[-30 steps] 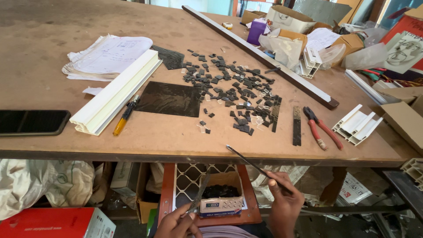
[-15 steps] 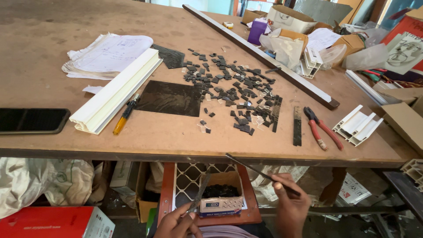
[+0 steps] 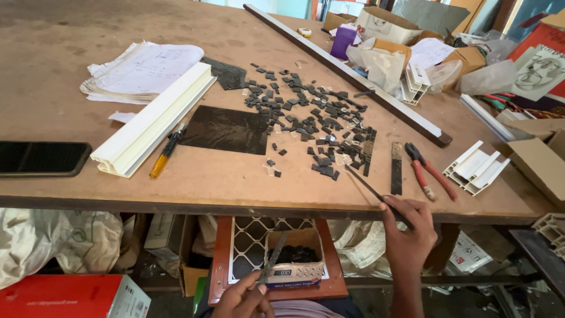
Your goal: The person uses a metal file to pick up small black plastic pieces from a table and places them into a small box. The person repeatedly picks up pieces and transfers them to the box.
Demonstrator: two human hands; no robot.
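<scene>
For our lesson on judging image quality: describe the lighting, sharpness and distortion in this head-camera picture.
Head view: soft, even daylight; faint shadows beside the white profile; table edge bows from wide-angle distortion; black pieces sharp; right hand and left hand crisp, without motion blur.

The right hand (image 3: 408, 227) is raised, its fingers (image 3: 393, 207) pinched closed; the left hand (image 3: 244, 296) sits low, fingers curled in a grip.
</scene>
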